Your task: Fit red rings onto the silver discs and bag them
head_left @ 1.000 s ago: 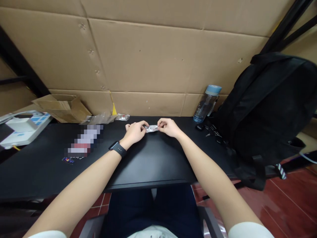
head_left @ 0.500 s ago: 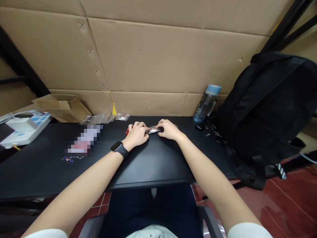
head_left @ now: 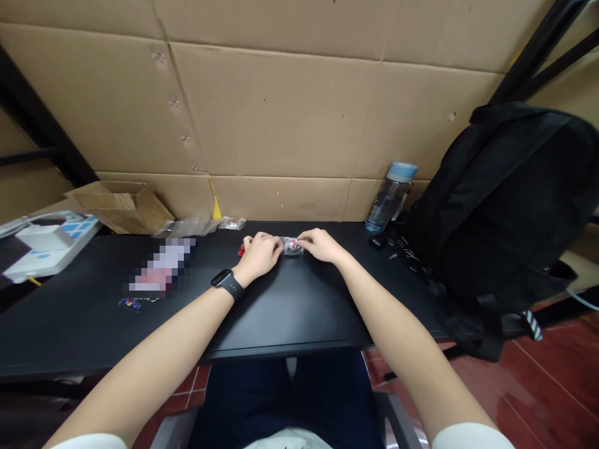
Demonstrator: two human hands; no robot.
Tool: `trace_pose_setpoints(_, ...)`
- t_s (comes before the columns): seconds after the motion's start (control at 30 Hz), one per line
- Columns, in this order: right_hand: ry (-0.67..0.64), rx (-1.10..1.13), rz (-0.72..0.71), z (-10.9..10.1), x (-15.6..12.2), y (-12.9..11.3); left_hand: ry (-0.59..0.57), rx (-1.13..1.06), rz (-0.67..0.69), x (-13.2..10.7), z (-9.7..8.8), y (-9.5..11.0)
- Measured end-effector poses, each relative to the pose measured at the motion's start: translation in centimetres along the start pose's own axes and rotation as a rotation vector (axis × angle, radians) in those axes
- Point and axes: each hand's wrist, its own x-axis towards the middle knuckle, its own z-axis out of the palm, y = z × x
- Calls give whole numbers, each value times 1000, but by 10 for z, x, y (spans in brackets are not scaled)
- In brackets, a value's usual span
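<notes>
We had the clear plastic packet (head_left: pixel 294 247) near the back edge of the desk (head_left: pixel 290 312), our left hand (head_left: pixel 259 255) and right hand (head_left: pixel 322 245) pinching its opposite ends! Beside the left hand, we spotted something red (head_left: pixel 241 251) peeking out.

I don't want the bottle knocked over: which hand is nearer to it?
Right. The right hand is left of the bottle and closer to the camera, not touching it; the left hand is farther left, at the packet's other end.

Left grip (head_left: pixel 258 254), right grip (head_left: pixel 322 245) pinching clear packet (head_left: pixel 292 247)
</notes>
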Motion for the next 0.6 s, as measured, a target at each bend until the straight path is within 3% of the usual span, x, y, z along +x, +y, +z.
trace_pose_setpoints(0.2, 127, 200, 145, 11, 3, -1, 45, 37, -39, 1, 1, 1)
trace_pose_setpoints(0.3, 112, 264, 197, 16, -1, -8, 31, 45, -62, 1, 0, -1)
trace_pose_setpoints(0.47, 133, 187, 241, 13, 0, -11, 30, 55, -61, 0, -4, 3)
trace_pose_setpoints(0.6, 121, 143, 259, 11, 22, 2, 62, 68, -57, 2, -20, -1)
